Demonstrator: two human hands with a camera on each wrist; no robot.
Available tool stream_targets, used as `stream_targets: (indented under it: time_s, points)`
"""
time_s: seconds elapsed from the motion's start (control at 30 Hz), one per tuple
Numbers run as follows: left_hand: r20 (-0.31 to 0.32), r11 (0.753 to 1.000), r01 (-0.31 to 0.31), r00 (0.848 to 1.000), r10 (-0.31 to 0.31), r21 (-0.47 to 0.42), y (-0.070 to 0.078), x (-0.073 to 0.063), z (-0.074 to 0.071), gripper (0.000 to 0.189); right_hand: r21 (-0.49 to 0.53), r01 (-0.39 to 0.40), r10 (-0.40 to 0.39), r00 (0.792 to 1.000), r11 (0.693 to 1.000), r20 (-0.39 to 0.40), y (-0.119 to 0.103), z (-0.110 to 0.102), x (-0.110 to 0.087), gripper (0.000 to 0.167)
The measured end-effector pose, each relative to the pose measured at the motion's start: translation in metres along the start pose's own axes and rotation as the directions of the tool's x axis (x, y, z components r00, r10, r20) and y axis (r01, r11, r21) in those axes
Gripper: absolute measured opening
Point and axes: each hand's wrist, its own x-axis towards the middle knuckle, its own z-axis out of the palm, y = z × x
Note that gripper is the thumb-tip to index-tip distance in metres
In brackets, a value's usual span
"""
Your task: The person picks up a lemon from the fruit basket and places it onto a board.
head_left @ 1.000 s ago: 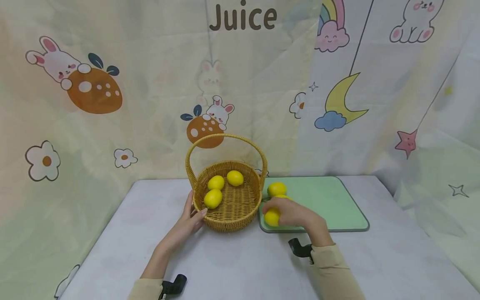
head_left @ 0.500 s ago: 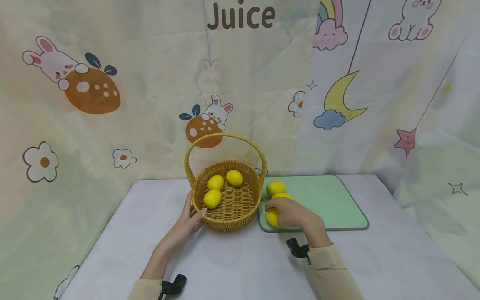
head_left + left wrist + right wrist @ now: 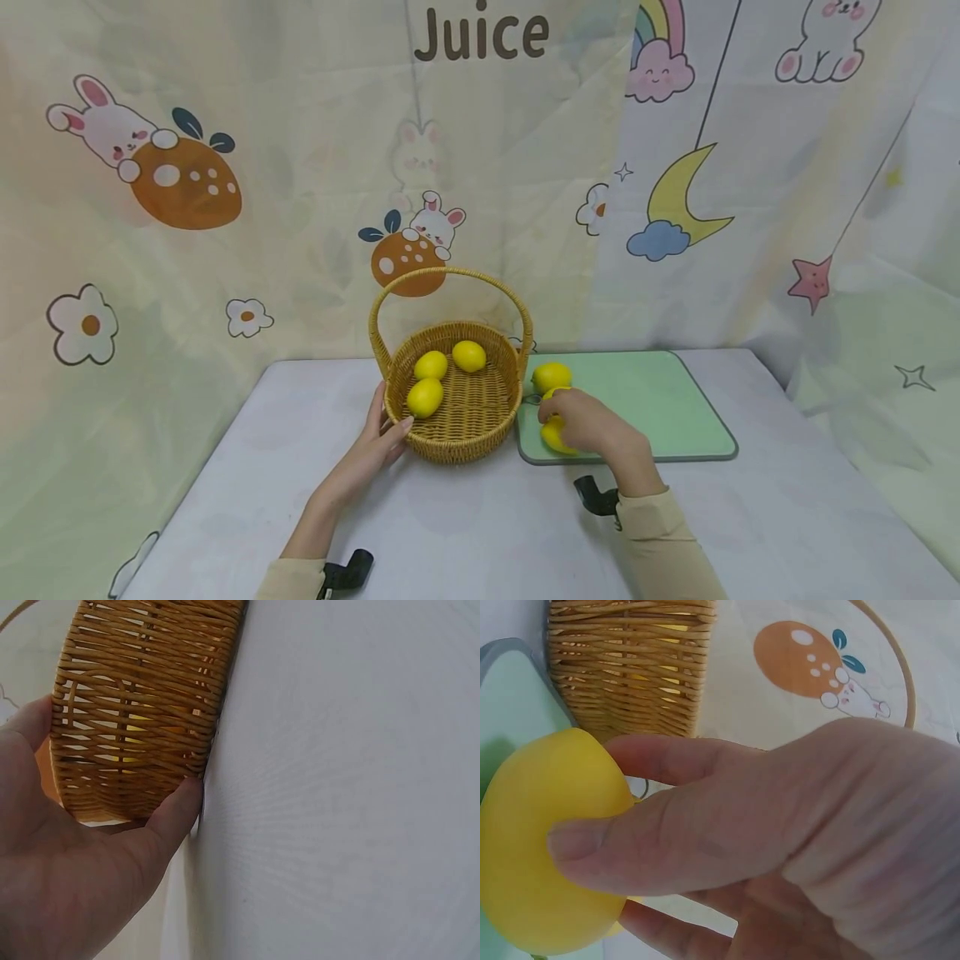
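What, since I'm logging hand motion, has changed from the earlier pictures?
The right grip and the near lemon it holds have shifted slightly right over the green cutting board. The left grip stays on the wicker basket, whose three lemons haven't moved.

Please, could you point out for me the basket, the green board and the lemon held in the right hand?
Basket [image 3: 453,451]: head view, front of its woven wall.
Green board [image 3: 654,400]: head view, bare part of its top surface.
Held lemon [image 3: 529,847]: right wrist view, side facing the camera.
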Motion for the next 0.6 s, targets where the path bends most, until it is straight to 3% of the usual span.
stream_targets:
  time_s: [0.3, 0.6]
  points:
    - [0.002, 1.000, -0.004, 1.000, 0.004, -0.003, 0.0012, -0.0009, 0.0004, 0.091, 0.022, -0.044, 0.044, 0.999, 0.999, 0.025, -0.0067, -0.0015, -0.0027, 0.042]
    - [0.003, 1.000, -0.009, 1.000, 0.009, -0.002, 0.0009, -0.0017, -0.0004, 0.092, 0.036, -0.041, 0.040, 0.999, 0.999, 0.027, -0.0084, -0.0017, -0.0011, 0.042]
